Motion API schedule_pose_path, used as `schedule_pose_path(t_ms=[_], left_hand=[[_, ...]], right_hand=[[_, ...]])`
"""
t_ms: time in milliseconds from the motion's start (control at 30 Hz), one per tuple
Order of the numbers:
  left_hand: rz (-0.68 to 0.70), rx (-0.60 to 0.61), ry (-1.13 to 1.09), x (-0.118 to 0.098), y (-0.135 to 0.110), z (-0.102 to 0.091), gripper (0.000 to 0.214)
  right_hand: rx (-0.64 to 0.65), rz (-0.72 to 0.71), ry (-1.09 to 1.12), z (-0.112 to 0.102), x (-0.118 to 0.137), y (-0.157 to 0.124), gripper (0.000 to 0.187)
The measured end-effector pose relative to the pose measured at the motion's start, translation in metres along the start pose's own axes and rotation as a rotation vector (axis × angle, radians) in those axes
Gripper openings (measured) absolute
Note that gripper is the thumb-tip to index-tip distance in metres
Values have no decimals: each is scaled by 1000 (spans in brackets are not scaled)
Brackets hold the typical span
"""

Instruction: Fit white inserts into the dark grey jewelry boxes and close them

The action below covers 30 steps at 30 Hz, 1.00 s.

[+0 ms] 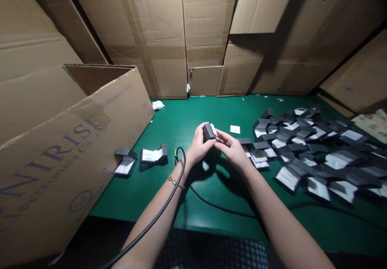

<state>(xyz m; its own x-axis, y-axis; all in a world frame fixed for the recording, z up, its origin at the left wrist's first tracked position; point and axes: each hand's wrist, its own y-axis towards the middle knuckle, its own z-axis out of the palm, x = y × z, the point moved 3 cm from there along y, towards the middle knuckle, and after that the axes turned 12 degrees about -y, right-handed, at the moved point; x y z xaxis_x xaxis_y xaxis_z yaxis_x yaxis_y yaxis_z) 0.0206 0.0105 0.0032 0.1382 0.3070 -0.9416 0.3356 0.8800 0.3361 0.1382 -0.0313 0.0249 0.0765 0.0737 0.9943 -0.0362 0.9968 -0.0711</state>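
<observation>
A small black box [207, 132] is held up above the middle of the green table, gripped in my left hand [197, 144] between thumb and fingers. A white piece [213, 130] shows at its right side. My right hand [231, 150] has its fingertips and thumb closed on the box's lower right edge, by the white piece. Two similar boxes, a left one [125, 162] and a right one [153, 154], lie open on the table to the left with white inside. A small white packet [235, 129] lies beyond my right hand.
Many open black boxes [288, 176] with white inserts crowd the right side. A large carton [75, 140] stands at the left. Cardboard walls [157, 39] close off the back. A black cable [163, 210] loops over my left forearm and across the green table [181, 115].
</observation>
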Motion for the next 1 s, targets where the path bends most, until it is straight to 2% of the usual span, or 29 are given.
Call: schedule_pose_path(t_ms=[67, 167, 233, 300, 400, 433, 500, 567, 633, 667, 733, 800, 867, 933, 1000], left_hand=[[-36, -10, -32, 0, 0, -1, 69], [-127, 7, -90, 0, -1, 2, 68], [-174, 19, -184, 1, -1, 5, 71], [-229, -2, -258, 2, 0, 6, 77], [-300, 10, -493, 1, 0, 8, 72], [-345, 23, -576, 0, -1, 9, 69], [-521, 17, -756, 0, -4, 12, 76], [-610, -5, -841, 0, -6, 12, 75], [-662, 29, -898, 1, -9, 14, 69], [-646, 60, -930, 2, -9, 15, 62], [-662, 115, -998, 6, -10, 17, 55], [-661, 113, -991, 10, -11, 18, 54], [-631, 131, -1014, 13, -10, 19, 53], [-671, 121, -1028, 15, -11, 21, 68], [-696, 70, -1017, 16, -11, 22, 71]], right_hand=[[133, 43, -32, -3, 2, -3, 83], [216, 193, -62, -15, 4, -9, 92], [219, 257, -67, -24, 8, -12, 102], [255, 249, -101, -31, 12, -15, 93], [176, 214, -162, -41, 15, -14, 89], [108, 158, -195, -44, 15, -11, 85], [-85, 22, -255, -50, 16, -5, 76], [-193, -99, -310, -50, 14, 0, 64], [-205, -382, -468, -44, 16, 1, 42], [-220, -538, -570, -39, 17, 0, 32], [-248, -719, -746, -31, 18, -4, 24], [-296, -809, -874, -24, 17, -8, 22], [-362, -830, -912, -20, 17, -11, 21], [-402, -844, -941, -17, 17, -12, 20], [-407, -855, -959, -14, 18, -13, 20]])
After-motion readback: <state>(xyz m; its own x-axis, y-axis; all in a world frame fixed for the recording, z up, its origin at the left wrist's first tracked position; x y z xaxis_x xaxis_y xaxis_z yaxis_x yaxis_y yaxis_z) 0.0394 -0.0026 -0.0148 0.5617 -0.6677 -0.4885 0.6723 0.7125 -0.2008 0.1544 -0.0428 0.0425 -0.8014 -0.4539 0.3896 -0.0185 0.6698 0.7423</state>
